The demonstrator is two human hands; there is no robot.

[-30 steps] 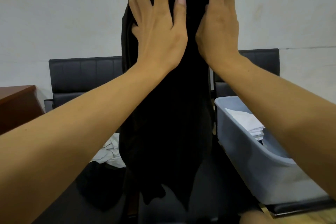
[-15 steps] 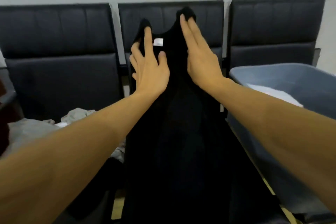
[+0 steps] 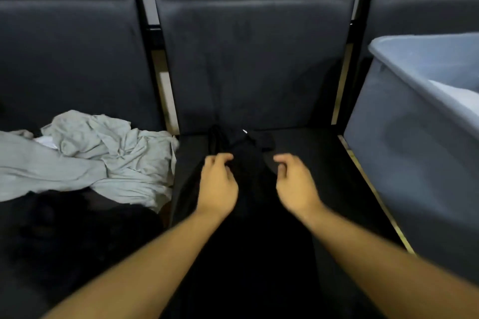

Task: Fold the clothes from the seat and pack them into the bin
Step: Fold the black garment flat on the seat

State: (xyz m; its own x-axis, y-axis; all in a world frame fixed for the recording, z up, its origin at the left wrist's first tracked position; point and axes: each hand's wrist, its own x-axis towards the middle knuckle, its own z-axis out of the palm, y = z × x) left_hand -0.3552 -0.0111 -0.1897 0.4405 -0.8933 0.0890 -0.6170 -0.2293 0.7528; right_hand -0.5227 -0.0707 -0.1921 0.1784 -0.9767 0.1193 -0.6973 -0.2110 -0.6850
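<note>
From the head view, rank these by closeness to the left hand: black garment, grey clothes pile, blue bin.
1. Black garment: right at the left hand, on the middle seat.
2. Grey clothes pile: on the seat to its left.
3. Blue bin: far right, beyond the right hand.

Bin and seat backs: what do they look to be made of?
The bin looks like moulded grey-blue plastic, semi-matte: smooth walls, rolled rim, soft sheen. The seat backs look like dark leather or faux leather: stitched panels, faint creases, dull shine. Which of the two, the view leaves open.

Dark padded seat backs (image 3: pixel 248 59), perhaps leather.
</note>
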